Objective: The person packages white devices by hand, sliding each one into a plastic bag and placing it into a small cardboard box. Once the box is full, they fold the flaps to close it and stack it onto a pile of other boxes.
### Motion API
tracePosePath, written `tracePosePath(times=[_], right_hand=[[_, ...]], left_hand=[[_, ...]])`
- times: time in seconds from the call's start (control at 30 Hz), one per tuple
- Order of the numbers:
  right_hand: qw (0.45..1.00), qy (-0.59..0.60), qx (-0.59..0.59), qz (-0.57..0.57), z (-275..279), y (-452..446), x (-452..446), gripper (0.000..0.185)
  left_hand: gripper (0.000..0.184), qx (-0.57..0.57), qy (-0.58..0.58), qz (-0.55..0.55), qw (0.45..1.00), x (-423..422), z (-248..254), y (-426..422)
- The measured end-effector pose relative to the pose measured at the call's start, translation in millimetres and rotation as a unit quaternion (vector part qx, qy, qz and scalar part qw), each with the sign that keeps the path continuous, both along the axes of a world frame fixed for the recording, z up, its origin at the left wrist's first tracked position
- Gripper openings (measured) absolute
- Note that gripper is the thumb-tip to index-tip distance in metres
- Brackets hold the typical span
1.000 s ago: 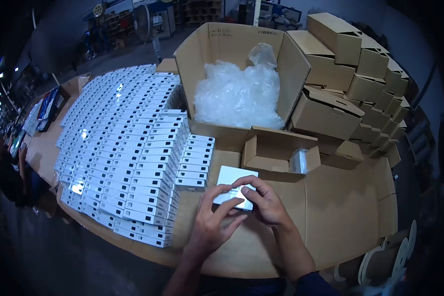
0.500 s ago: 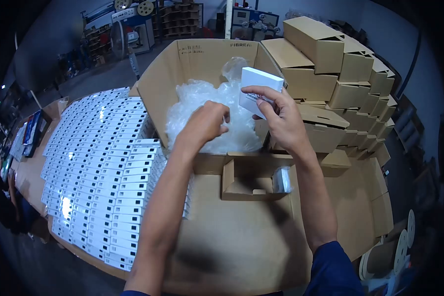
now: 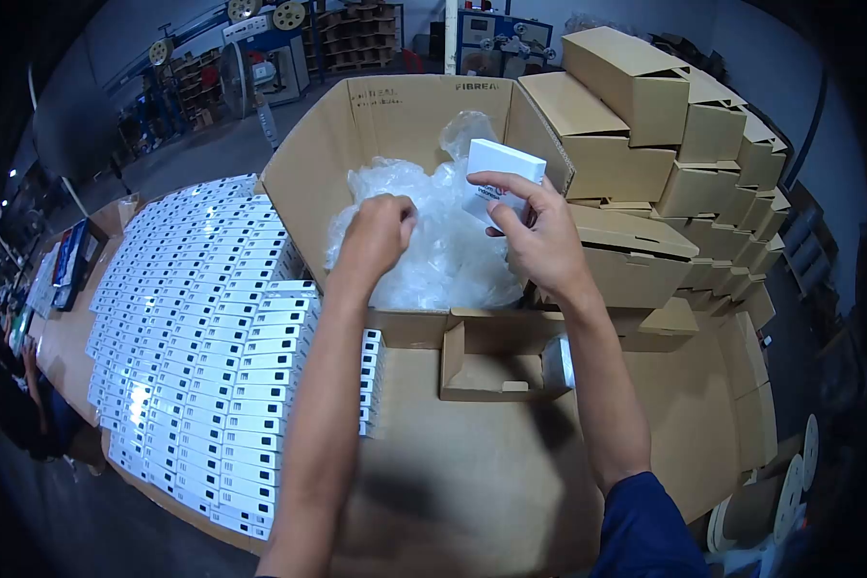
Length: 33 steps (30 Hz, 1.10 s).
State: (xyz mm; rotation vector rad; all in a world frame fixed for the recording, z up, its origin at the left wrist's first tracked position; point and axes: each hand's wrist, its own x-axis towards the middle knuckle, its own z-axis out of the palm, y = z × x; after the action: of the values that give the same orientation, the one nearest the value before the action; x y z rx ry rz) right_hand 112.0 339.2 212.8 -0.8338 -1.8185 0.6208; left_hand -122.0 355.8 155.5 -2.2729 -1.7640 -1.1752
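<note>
My right hand (image 3: 539, 231) grips a small white box (image 3: 506, 162) with red and dark print on its face, holding it upright between thumb and fingers above the large carton. My left hand (image 3: 379, 233) is closed, its fingers curled over a heap of clear plastic bags (image 3: 433, 260); whatever it may pinch is hidden. The bags fill the large open carton (image 3: 303, 164) in front of me. Below my hands lies a small open cardboard box (image 3: 482, 391), with a plastic-wrapped item (image 3: 557, 363) standing at its right end.
Long rows of white boxes (image 3: 193, 356) cover the table on my left, with a short stack beside my left forearm. Brown cartons (image 3: 607, 106) are piled at the right. Spools (image 3: 785, 491) stand at lower right. Another person's arm (image 3: 34, 380) shows at far left.
My left hand has shifted slightly left, and its fingers look more tightly curled. The white box in my right hand has turned slightly, showing more of its print. The view has shifted a little.
</note>
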Motion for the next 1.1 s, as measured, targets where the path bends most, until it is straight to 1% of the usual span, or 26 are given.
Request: tracePosePath(times=[0.1,0.13,0.23,0.27,0.37,0.4,0.43,0.47,0.5,0.53,0.57,0.63,0.67,0.7,0.77,0.8,0.83,0.87,0.9,0.93,0.97,1.0,1.03,1.1], right_hand=[[0.999,-0.035,0.022,-0.032,0,-3,-3,0.031],[0.997,-0.038,0.054,-0.043,1,-5,-4,0.033],[0.994,-0.032,0.066,-0.082,3,-25,-8,0.050],[0.996,-0.021,0.024,-0.081,2,-34,-10,0.064],[0.994,0.011,0.064,-0.091,-14,-74,-22,0.065],[0.995,0.037,0.048,-0.083,-22,-85,-26,0.062],[0.995,0.044,0.042,-0.078,-26,-97,-27,0.044],[0.995,0.076,0.010,-0.068,-33,-107,-24,0.034],[0.992,0.108,-0.022,-0.059,-40,-116,-22,0.024],[0.986,0.151,-0.051,-0.055,-45,-127,-20,0.017],[0.969,0.220,-0.103,-0.031,-59,-131,-17,0.017],[0.948,0.269,-0.168,-0.026,-68,-156,-7,0.017],[0.963,0.223,-0.144,-0.049,-82,-163,0,0.017],[0.973,0.188,-0.116,-0.074,-85,-176,2,0.015],[0.982,0.141,-0.099,-0.080,-95,-197,12,0.015],[0.980,0.148,-0.123,-0.053,-101,-204,20,0.014],[0.976,0.158,-0.146,-0.028,-108,-207,30,0.014],[0.971,0.169,-0.169,-0.004,-113,-211,39,0.013],[0.971,0.141,-0.190,0.026,-112,-216,46,0.013],[0.970,0.114,-0.207,0.055,-107,-217,53,0.012],[0.967,0.085,-0.224,0.084,-102,-218,58,0.012],[0.955,0.063,-0.269,0.110,-96,-219,60,0.012],[0.956,0.027,-0.266,0.120,-92,-219,62,0.013],[0.954,-0.044,-0.260,0.143,-88,-220,65,0.015]], left_hand=[[0.015,-0.002,-0.127,0.034,0.991,1,26,-20],[0.016,-0.003,-0.148,0.043,0.988,2,32,-29],[0.016,0.055,-0.274,0.001,0.960,15,41,-65],[0.014,0.068,-0.309,0.003,0.949,24,39,-79],[0.014,0.100,-0.381,-0.062,0.917,49,25,-119],[0.014,0.082,-0.421,-0.083,0.900,58,20,-132],[0.014,0.064,-0.459,-0.104,0.880,64,15,-146],[0.013,0.075,-0.424,-0.108,0.896,64,10,-158],[0.012,0.064,-0.499,-0.155,0.850,66,-1,-167],[0.017,0.038,-0.584,-0.191,0.788,67,-11,-177],[0.023,0.011,-0.661,-0.223,0.716,67,-21,-190],[0.034,-0.016,-0.706,-0.231,0.670,66,-43,-213],[0.039,-0.030,-0.729,-0.233,0.643,66,-54,-225],[0.047,-0.027,-0.684,-0.231,0.692,67,-63,-235],[0.064,-0.027,-0.589,-0.220,0.778,66,-78,-256],[0.093,-0.050,-0.596,-0.257,0.759,62,-74,-269],[0.108,-0.042,-0.634,-0.273,0.722,56,-79,-276],[0.109,-0.011,-0.609,-0.223,0.761,47,-84,-280],[0.110,0.020,-0.579,-0.172,0.796,38,-87,-284],[0.106,0.022,-0.480,-0.164,0.862,31,-82,-287],[0.102,0.024,-0.374,-0.155,0.914,26,-75,-290],[0.097,0.001,-0.299,-0.157,0.941,28,-69,-295],[0.092,-0.016,-0.221,-0.161,0.962,31,-60,-299],[0.080,-0.100,-0.132,-0.191,0.968,48,-44,-308]])
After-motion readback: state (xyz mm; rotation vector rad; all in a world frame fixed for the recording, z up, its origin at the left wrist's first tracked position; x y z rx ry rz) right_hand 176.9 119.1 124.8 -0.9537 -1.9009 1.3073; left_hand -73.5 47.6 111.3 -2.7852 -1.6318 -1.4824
